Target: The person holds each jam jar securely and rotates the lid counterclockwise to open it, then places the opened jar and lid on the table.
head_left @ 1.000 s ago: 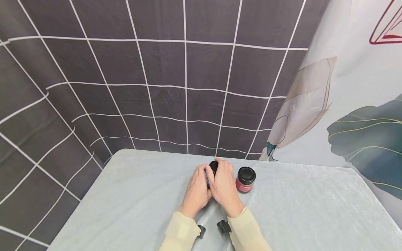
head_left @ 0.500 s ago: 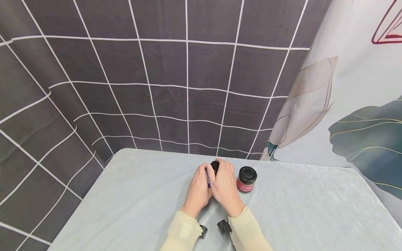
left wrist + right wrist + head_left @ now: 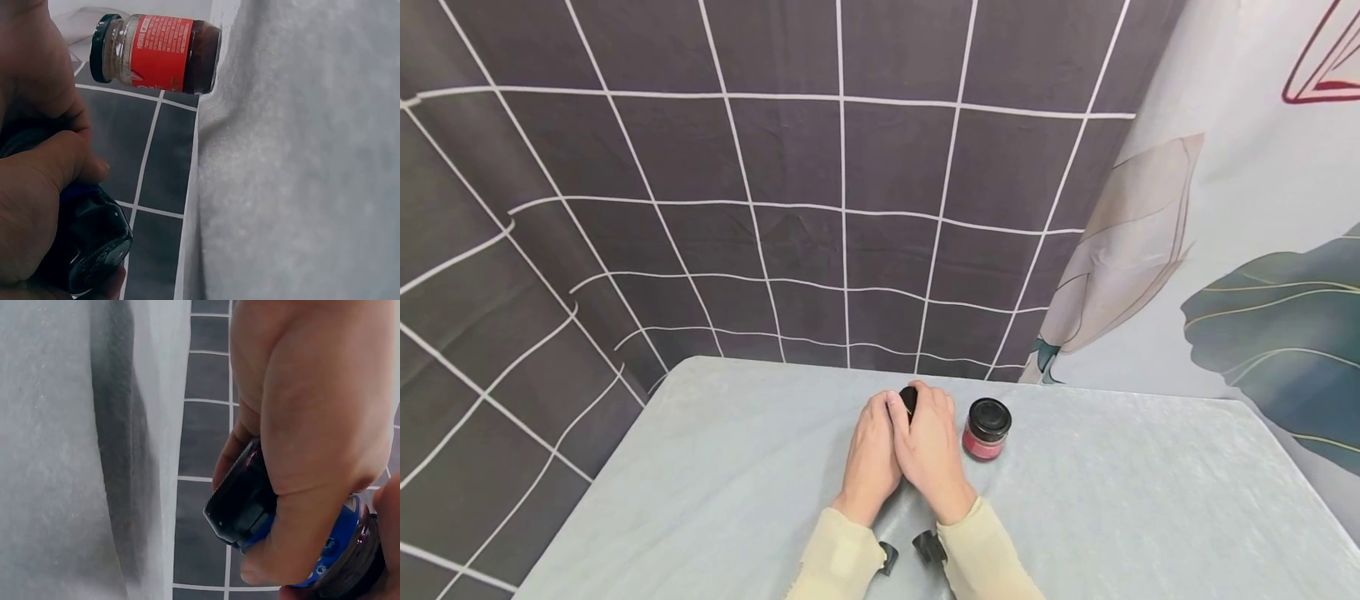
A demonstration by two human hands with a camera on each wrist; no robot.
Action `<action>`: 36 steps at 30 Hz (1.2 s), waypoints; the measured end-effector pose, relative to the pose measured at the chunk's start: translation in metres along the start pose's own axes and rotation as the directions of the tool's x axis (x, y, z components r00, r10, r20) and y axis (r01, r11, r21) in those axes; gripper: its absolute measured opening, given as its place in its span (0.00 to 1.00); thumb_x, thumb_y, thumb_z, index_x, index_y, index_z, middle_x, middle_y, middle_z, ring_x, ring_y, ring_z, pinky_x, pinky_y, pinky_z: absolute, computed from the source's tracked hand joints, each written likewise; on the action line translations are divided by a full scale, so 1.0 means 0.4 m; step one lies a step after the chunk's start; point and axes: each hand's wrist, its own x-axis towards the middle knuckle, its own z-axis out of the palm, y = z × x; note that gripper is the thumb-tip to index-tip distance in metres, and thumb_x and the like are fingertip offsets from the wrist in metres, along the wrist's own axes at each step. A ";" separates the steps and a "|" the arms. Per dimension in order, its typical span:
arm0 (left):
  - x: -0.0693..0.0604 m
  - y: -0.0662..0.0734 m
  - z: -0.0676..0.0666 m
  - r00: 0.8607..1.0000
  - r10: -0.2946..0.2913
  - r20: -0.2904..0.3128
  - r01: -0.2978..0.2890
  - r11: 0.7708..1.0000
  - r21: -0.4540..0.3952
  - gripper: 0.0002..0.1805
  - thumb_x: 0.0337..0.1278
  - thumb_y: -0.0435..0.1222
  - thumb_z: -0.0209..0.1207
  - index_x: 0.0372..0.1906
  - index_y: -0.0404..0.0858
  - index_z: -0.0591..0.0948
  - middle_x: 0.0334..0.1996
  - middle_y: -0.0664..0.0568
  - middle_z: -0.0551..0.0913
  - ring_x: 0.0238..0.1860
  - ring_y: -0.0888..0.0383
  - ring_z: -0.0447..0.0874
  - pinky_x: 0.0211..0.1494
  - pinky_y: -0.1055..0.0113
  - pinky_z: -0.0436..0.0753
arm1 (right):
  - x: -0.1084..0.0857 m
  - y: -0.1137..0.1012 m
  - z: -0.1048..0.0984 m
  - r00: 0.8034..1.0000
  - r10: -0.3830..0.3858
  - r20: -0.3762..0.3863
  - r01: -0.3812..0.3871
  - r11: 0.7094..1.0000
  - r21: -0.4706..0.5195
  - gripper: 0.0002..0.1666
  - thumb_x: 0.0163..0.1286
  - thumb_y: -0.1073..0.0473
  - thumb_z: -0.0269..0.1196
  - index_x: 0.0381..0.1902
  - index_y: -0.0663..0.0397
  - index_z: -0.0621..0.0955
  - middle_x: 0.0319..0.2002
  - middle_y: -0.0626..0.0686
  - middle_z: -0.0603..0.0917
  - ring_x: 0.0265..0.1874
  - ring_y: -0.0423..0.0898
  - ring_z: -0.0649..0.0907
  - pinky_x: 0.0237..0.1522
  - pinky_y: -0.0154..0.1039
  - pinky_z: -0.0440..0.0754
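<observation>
Head view: a dark grey backdrop cloth [image 3: 775,208] printed with white tile lines fills most of the scene, meeting a pale leaf-printed cloth [image 3: 1262,192] on the right. Below them spreads the table [image 3: 700,492], covered in pale grey fabric, its far edge running a little way beyond the fingertips; the cloth stretches broadly to the left of the hands, and to the right past the second jar. Two cream sleeves [image 3: 838,558] enter from the near side. The left hand [image 3: 872,450] and right hand [image 3: 931,442] both grasp the blue-labelled glass jar [image 3: 87,237], wrapped around it so that only part of its black lid shows from above. The wrist views show it tilted, base clear of the tabletop, with the left thumb across its label. The red-labelled glass jar [image 3: 987,429] stands upright and black-lidded just beside the right hand, leaving little room between. Smallest are the black wrist mounts [image 3: 929,547] at the cuffs.
</observation>
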 end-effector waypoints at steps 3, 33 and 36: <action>0.000 0.001 0.000 1.000 -0.010 -0.001 0.010 1.000 0.000 0.14 0.71 0.32 0.53 0.56 0.29 0.71 0.49 0.39 0.78 0.50 0.45 0.79 0.56 0.53 0.78 | -0.001 -0.003 0.001 1.000 0.006 -0.011 -0.006 1.000 0.000 0.28 0.77 0.48 0.55 0.55 0.70 0.78 0.47 0.67 0.79 0.49 0.63 0.75 0.51 0.55 0.74; -0.005 0.004 0.003 1.000 -0.017 -0.024 0.015 0.998 -0.063 0.11 0.72 0.33 0.50 0.52 0.30 0.71 0.43 0.40 0.80 0.44 0.45 0.81 0.49 0.50 0.80 | -0.001 0.000 0.005 0.999 -0.044 -0.009 0.043 0.998 -0.050 0.20 0.76 0.53 0.55 0.49 0.67 0.80 0.42 0.63 0.77 0.43 0.60 0.72 0.46 0.53 0.73; -0.006 0.002 0.005 1.000 -0.015 -0.027 0.013 0.997 -0.069 0.12 0.73 0.34 0.51 0.52 0.30 0.71 0.43 0.40 0.81 0.44 0.45 0.82 0.49 0.50 0.80 | -0.001 0.001 0.004 0.999 -0.046 -0.001 0.045 0.998 -0.046 0.20 0.76 0.53 0.55 0.50 0.66 0.81 0.43 0.63 0.77 0.43 0.59 0.73 0.47 0.53 0.73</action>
